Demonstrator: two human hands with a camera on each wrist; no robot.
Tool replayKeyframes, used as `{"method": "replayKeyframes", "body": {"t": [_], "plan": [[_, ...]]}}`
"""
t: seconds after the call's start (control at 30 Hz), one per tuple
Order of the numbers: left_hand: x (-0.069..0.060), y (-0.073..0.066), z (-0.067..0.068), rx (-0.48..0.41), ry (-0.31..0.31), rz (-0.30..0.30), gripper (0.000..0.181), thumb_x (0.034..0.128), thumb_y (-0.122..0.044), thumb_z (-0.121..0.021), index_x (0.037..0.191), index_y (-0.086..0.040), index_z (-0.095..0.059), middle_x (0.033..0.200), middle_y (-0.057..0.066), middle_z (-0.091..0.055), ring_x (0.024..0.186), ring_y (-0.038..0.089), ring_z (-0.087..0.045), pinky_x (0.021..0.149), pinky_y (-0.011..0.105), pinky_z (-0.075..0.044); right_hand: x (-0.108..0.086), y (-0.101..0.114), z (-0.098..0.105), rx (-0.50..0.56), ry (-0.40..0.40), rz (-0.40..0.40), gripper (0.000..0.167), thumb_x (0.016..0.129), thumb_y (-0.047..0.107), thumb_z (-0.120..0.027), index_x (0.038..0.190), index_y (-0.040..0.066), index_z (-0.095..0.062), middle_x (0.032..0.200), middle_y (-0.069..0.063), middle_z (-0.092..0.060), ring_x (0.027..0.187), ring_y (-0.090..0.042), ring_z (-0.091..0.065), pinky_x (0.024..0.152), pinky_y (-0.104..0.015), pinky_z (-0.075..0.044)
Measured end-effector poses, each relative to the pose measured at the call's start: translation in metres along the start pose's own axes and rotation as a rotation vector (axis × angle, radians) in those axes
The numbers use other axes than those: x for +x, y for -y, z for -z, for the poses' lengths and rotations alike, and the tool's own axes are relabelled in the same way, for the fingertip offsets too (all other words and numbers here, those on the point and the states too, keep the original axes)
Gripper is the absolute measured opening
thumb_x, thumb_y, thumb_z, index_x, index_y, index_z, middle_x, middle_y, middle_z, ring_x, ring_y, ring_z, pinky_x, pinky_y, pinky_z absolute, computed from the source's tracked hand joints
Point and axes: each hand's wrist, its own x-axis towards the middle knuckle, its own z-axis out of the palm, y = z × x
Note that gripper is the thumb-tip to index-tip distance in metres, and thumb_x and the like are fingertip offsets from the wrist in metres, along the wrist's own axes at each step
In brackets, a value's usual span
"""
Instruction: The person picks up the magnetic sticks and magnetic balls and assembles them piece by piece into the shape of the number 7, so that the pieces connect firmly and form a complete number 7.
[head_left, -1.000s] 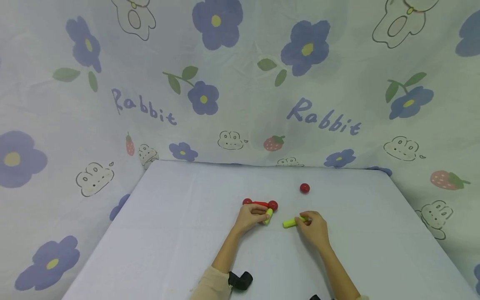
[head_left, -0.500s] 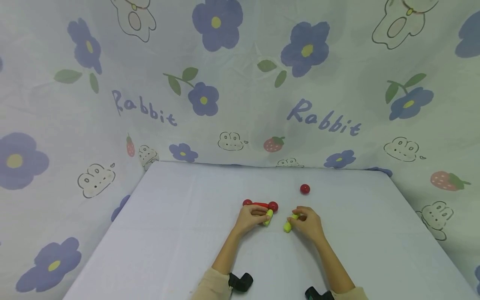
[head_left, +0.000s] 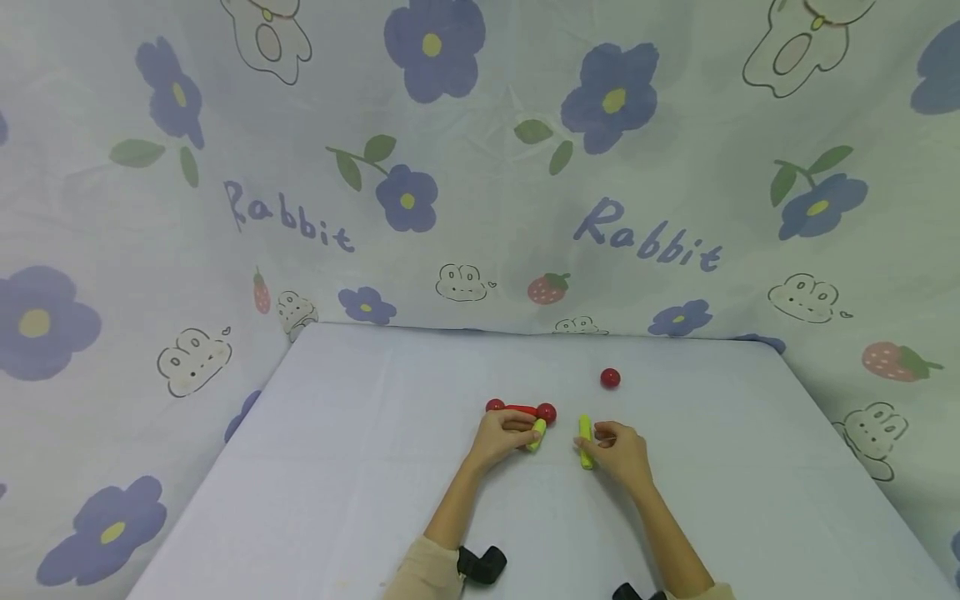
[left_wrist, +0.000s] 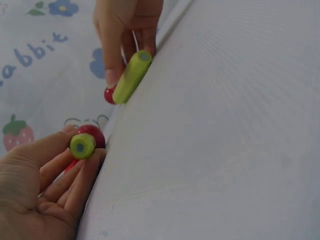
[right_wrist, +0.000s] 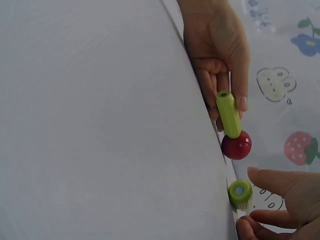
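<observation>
Left hand (head_left: 501, 435): pinches the first green stick (head_left: 537, 434), whose far end leans rightward beside a red ball (head_left: 546, 412) | Right hand (head_left: 624, 454): holds the second green stick (head_left: 585, 426) by thumb and fingers, long axis pointing toward the far edge | Place: both sticks about the middle of the tabletop (head_left: 337, 483), between its left and right edges

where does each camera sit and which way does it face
Head: worn on the head, facing forward and down at the white table and printed cloth; left hand, right hand and both forearms show.
Left wrist: on that wrist, looking past the left hand toward the right hand; both hands show.
Right wrist: on that wrist, looking past the right hand toward the left; both hands show.
Shared: both wrist views show the left green stick and right green stick.
</observation>
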Motion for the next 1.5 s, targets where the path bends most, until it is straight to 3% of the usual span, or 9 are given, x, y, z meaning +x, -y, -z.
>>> {"method": "replayKeyframes", "body": {"t": [0.3, 0.5, 0.67, 0.97, 1.13, 1.3, 1.5], "plan": [[0.0, 0.0, 0.0, 0.013, -0.001, -0.004, 0.029, 0.0811, -0.001, -0.069, 0.105, 0.015, -0.063, 0.102, 0.029, -0.065, 0.091, 0.032, -0.067, 0.068, 0.027, -0.056, -0.003, 0.008, -0.007, -0.104, -0.068, 0.028, 0.045, 0.074, 0.025, -0.08, 0.098, -0.011, -0.066, 0.086, -0.017, -0.068, 0.075, -0.023, -0.063, 0.063, -0.033, -0.054], [0.0, 0.0, 0.0, 0.006, 0.004, -0.002, 0.03, 0.0809, -0.001, -0.07, 0.105, 0.016, -0.063, 0.101, 0.03, -0.065, 0.092, 0.035, -0.066, 0.068, 0.023, -0.055, 0.001, 0.006, -0.007, -0.097, -0.087, 0.014, 0.04, 0.073, 0.021, -0.08, 0.092, -0.011, -0.067, 0.08, -0.016, -0.068, 0.07, -0.021, -0.062, 0.058, -0.03, -0.053], [-0.001, 0.0, -0.001, -0.001, 0.003, 0.002, 0.03, 0.0807, -0.001, -0.07, 0.105, 0.016, -0.063, 0.101, 0.03, -0.065, 0.091, 0.031, -0.067, 0.067, 0.024, -0.055, 0.003, 0.004, -0.003, -0.04, -0.037, -0.027, 0.033, 0.075, 0.016, -0.078, 0.091, -0.01, -0.068, 0.082, -0.018, -0.068, 0.071, -0.021, -0.063, 0.059, -0.029, -0.054], [0.0, 0.0, -0.001, -0.01, -0.003, 0.025, 0.03, 0.0804, -0.001, -0.07, 0.105, 0.015, -0.063, 0.1, 0.029, -0.066, 0.09, 0.03, -0.068, 0.067, 0.026, -0.056, -0.001, 0.0, 0.002, 0.215, 0.117, -0.179, 0.04, 0.08, 0.019, -0.073, 0.107, -0.01, -0.064, 0.105, -0.022, -0.065, 0.082, -0.018, -0.062, 0.071, -0.028, -0.054], [-0.001, -0.002, -0.001, -0.005, -0.004, 0.034, 0.031, 0.0802, -0.002, -0.071, 0.106, 0.015, -0.063, 0.101, 0.029, -0.066, 0.091, 0.03, -0.068, 0.068, 0.027, -0.056, -0.008, 0.004, 0.002, 0.457, 0.222, -0.242, 0.046, 0.085, 0.014, -0.069, 0.118, -0.015, -0.056, 0.114, -0.024, -0.06, 0.084, -0.016, -0.062, 0.075, -0.028, -0.055], [-0.002, -0.005, -0.001, 0.001, -0.005, 0.028, 0.032, 0.0805, -0.002, -0.07, 0.106, 0.015, -0.062, 0.101, 0.03, -0.065, 0.09, 0.029, -0.068, 0.069, 0.028, -0.056, -0.018, 0.009, -0.001, 0.696, 0.346, -0.29, 0.053, 0.09, 0.01, -0.062, 0.127, -0.021, -0.04, 0.113, -0.021, -0.059, 0.09, -0.015, -0.063, 0.081, -0.03, -0.054], [0.0, -0.002, -0.003, -0.012, -0.01, 0.019, 0.031, 0.08, -0.001, -0.07, 0.105, 0.016, -0.062, 0.1, 0.031, -0.065, 0.088, 0.028, -0.068, 0.068, 0.029, -0.057, -0.028, 0.016, -0.011, 0.867, 0.492, -0.302, 0.058, 0.092, 0.012, -0.059, 0.13, -0.021, -0.03, 0.105, -0.012, -0.06, 0.094, -0.016, -0.064, 0.086, -0.03, -0.052]]}}
